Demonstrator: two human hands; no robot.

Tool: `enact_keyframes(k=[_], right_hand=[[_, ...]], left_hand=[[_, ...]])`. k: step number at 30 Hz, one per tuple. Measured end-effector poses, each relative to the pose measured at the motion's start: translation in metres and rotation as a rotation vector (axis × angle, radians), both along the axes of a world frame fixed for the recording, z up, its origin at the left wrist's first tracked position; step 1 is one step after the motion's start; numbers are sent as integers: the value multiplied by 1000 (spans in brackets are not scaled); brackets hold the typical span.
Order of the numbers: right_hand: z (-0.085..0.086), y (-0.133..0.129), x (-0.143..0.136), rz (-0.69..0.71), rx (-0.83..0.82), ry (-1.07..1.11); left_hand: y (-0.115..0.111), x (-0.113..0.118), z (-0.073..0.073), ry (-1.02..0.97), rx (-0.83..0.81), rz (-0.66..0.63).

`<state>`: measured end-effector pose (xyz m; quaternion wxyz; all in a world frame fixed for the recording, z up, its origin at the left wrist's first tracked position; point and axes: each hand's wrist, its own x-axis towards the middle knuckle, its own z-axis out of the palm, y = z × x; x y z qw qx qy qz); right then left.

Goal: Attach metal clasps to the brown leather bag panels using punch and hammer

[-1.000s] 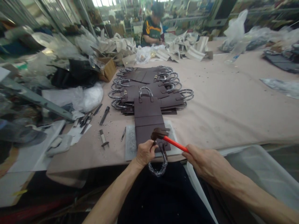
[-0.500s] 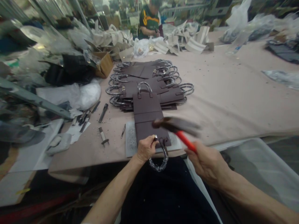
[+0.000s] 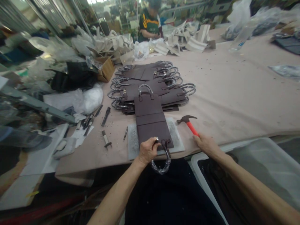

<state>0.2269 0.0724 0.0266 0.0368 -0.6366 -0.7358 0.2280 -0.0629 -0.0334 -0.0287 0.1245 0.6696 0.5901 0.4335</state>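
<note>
A dark brown leather bag panel (image 3: 151, 120) lies lengthwise in front of me, its near part on a pale board (image 3: 177, 136). Each end carries a handle wrapped in clear plastic; the near handle (image 3: 161, 171) hangs past the table edge. My left hand (image 3: 148, 150) is closed around a short metal punch (image 3: 157, 139), held upright over the panel's near end beside that handle. The punch's lower end is hidden by my fingers. To the right, my right hand (image 3: 206, 143) grips the red handle of a claw hammer (image 3: 192, 127), whose head is just right of the board.
Similar brown panels with wrapped handles (image 3: 140, 73) are piled beyond. Left of the board lie a thin metal tool (image 3: 125, 133), a T-shaped tool (image 3: 106, 140) and a dark rod (image 3: 106, 116). A white bin (image 3: 255, 156) stands at the right. Another person (image 3: 150, 23) is across the table.
The hammer has come down and away from above the panel to the right of the board, with my right hand still around it. My left hand stays at the same spot on the panel.
</note>
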Motion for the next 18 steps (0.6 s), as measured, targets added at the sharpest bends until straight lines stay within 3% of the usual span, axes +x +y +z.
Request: enact_keyframes(k=[3, 6, 9, 12, 15, 18], right_hand=[[-10, -3, -17, 75, 199, 39], [-15, -22, -55, 320, 415, 248], [-24, -43, -93, 499, 404, 310], [-32, -55, -108, 498, 366, 284], [-35, -56, -107, 493, 343, 301], [-33, -54, -103, 488, 340, 307]], left_hand=[[-2, -1, 3, -3, -30, 0], [-4, 1, 5, -16, -43, 4], [-2, 5, 9, -106, -83, 22], [6, -2, 15, -466, -153, 234], [13, -39, 25, -737, -135, 520], [9, -97, 35, -563, -297, 681]])
